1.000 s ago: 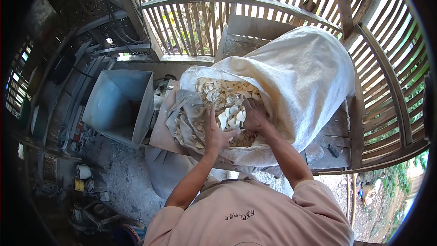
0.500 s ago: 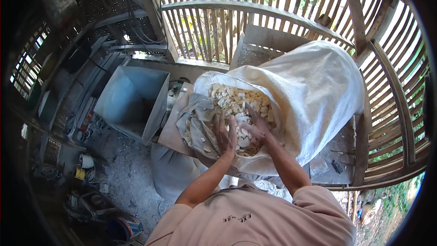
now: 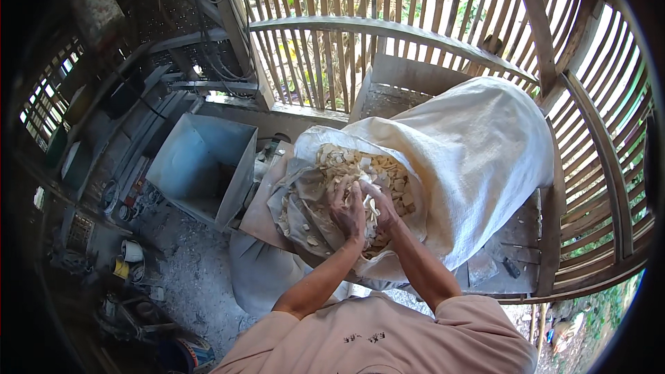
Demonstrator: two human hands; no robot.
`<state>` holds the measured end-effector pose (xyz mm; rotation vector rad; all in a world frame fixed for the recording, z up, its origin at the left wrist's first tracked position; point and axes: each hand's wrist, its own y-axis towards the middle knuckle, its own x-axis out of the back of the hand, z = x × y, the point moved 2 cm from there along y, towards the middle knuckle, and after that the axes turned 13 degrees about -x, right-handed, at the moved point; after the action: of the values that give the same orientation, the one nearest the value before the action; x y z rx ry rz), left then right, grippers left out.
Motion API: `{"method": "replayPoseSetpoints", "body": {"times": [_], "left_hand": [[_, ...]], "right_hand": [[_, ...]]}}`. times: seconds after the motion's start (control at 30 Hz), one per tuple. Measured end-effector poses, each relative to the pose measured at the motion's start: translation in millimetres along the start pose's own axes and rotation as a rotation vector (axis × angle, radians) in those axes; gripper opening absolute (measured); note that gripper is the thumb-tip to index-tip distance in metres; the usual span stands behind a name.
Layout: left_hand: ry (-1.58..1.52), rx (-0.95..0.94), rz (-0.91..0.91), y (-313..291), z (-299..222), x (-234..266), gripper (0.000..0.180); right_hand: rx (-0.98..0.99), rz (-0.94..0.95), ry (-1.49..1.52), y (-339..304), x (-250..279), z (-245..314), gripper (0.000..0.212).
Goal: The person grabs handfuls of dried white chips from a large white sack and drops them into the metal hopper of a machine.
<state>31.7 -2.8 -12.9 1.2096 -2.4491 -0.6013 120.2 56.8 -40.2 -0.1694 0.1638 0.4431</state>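
A large white woven sack [image 3: 478, 159] lies on its side on a bench, its mouth open toward me. It is filled with pale, cream-coloured chips [image 3: 360, 166]. My left hand [image 3: 346, 211] and my right hand [image 3: 379, 206] are side by side in the mouth of the sack, cupped together around a heap of the chips. Some chips have spilled onto a grey lining [image 3: 305, 215] at the sack's mouth.
A grey metal hopper [image 3: 201, 166] stands open just left of the sack. Slatted bamboo walls [image 3: 388, 0] and a curved rail close in the back and right. Small containers and clutter [image 3: 128, 256] lie on the dusty floor at lower left.
My hands have drawn closer together in the sack's mouth and now cup a heap of chips between them. The view has shifted slightly.
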Motion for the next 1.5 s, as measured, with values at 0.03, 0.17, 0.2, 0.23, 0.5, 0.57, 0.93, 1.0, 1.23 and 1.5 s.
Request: {"method": "replayPoseSetpoints", "body": {"times": [0.03,0.17,0.2,0.23,0.5,0.57,0.93,1.0,1.23,1.5], "left_hand": [[0.009,-0.035,0.021,4.8,-0.3,-0.6,0.033],[-0.122,-0.037,-0.041,9.3,-5.0,-5.5,0.031],[-0.122,-0.040,-0.045,9.5,-6.8,-5.5,0.031],[-0.167,-0.019,-0.064,9.5,-7.9,-4.4,0.031],[-0.391,-0.001,-0.046,40.5,-33.3,-8.9,0.028],[-0.385,-0.064,-0.058,62.7,-43.3,5.5,0.028],[-0.198,-0.322,-0.318,230.5,-84.2,180.1,0.036],[-0.133,-0.246,-0.343,246.4,-78.6,218.9,0.037],[0.044,-0.021,-0.079,274.5,28.4,290.6,0.036],[0.399,-0.203,0.478,298.5,37.8,289.2,0.031]], "right_hand": [[-0.066,-0.026,0.125,1.7,-3.8,3.1,0.053],[-0.016,0.016,0.177,-5.0,-12.1,37.4,0.048],[-0.014,0.020,0.175,-6.1,-13.8,40.6,0.048],[0.012,0.016,0.163,-6.6,-15.3,43.0,0.047],[0.336,-0.023,-0.068,-5.9,-23.1,86.5,0.048],[0.279,-0.012,-0.026,6.5,-36.7,99.7,0.052],[0.255,0.343,0.230,57.5,-265.1,194.4,0.051],[0.242,0.387,0.276,62.4,-312.0,185.6,0.049],[0.253,0.121,-0.449,77.5,-341.1,136.8,0.068],[0.499,0.020,-0.976,67.1,-328.7,132.1,0.048]]}}
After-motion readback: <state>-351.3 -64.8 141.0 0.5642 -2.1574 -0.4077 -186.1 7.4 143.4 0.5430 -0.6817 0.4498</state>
